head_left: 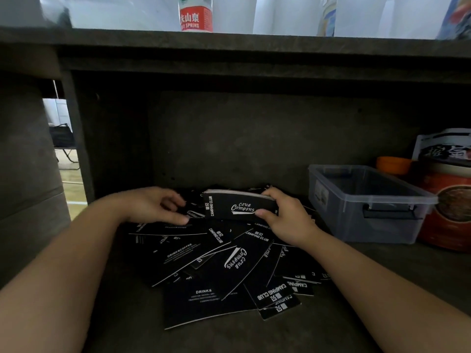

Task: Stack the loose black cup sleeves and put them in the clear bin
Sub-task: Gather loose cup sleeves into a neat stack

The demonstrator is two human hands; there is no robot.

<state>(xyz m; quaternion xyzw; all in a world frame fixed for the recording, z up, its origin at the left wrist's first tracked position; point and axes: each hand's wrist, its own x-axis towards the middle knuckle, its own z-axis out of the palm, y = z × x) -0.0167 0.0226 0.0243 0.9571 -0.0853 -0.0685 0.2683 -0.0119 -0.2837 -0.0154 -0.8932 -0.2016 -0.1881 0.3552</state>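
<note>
Shelf (382,289): dark, recessed under a table top, carrying everything listed. Clear bin (367,202): plastic, open-topped, nothing visible inside, standing at the right of the shelf, its long axis running from near-right toward far-left; well to the right of both hands, nearer the right one. Loose sleeves (224,263): black printed cup sleeves lying flat in an overlapping scatter at the shelf's middle, pointing every way, spread from below the hands toward the viewer. Stack (239,206): a gathered bundle of sleeves stood on its long edge at the far side of the scatter, long axis left to right, printed face to the viewer. Right hand (283,215): pinches the right end of the stack, thumb in front, fingers over the top. Left hand (158,205): just left of the stack, fingers loosely curled over the scatter, thumb tip touching a flat sleeve; whether it grips one cannot be told. Judgement: the next loose sleeve lies under the left hand; the bin falls to the right hand.
</note>
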